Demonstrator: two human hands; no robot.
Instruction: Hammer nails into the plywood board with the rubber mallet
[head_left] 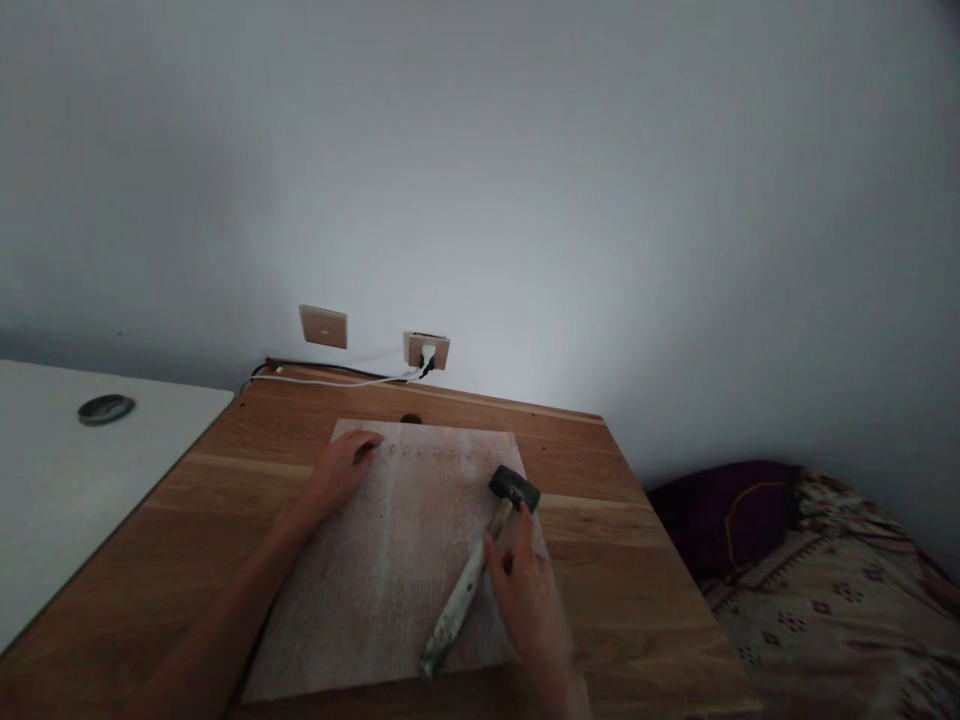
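Observation:
A pale wooden board (405, 560) lies on the table, with a row of small nail-like bits (437, 450) along its far edge. My left hand (345, 465) rests at the board's far left corner, fingers curled together beside the left end of that row; whatever they may pinch is too small to make out. A mallet with a dark head (514, 487) and a worn, whitish handle lies slantwise over the board's right side. Over its upper handle is my right hand (525, 590), thumb and forefinger apart, the fingertips close to or touching the mallet.
The wooden table (615, 600) meets a plain wall. Cables (337, 380) run along its back edge to a wall socket (426, 351). At left, a white surface (60, 470) carries a small dark round dish (106, 408). Patterned bedding (832, 610) lies at right.

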